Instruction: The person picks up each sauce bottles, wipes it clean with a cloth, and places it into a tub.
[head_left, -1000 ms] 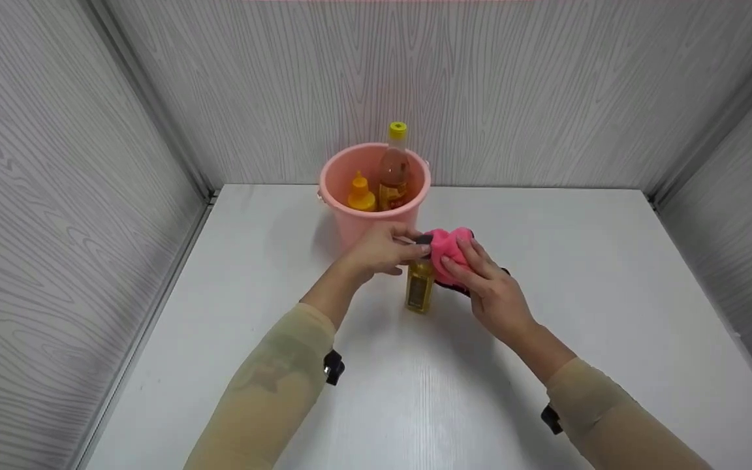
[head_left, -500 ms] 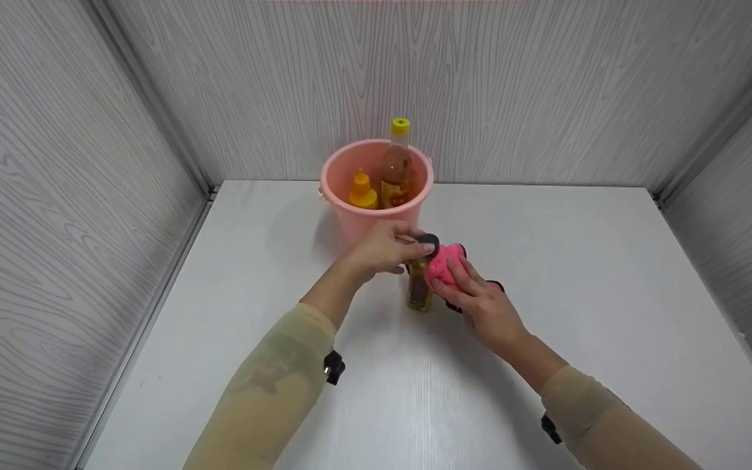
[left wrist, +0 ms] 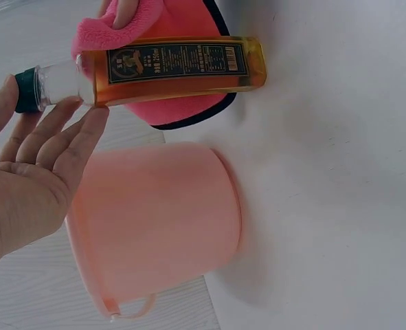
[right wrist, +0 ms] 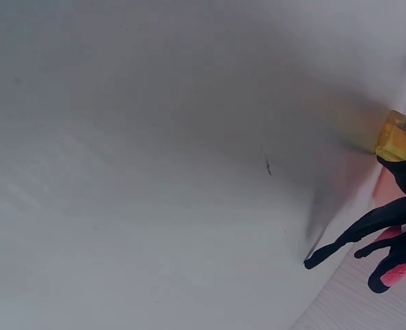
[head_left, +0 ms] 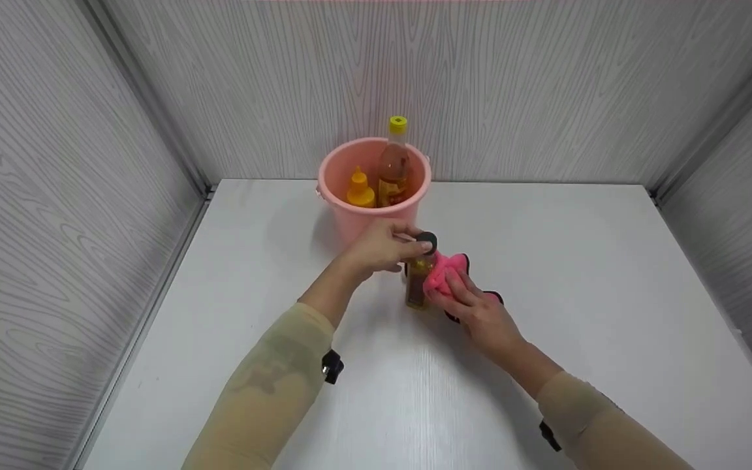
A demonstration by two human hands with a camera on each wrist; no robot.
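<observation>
Nearest me, my right hand [head_left: 474,310] presses a bunched pink cloth [head_left: 444,273] flat against the right side of the small bottle [head_left: 419,287], fingers curled over the cloth, which looks set for rubbing the glass. My left hand [head_left: 379,248] pinches the bottle's dark cap [head_left: 426,242] at the fingertips, I reckon to steady it upright at mid-table: clear neck, amber liquid, dark label. Just beyond stands the pink bucket [head_left: 350,222], holding two more bottles.
</observation>
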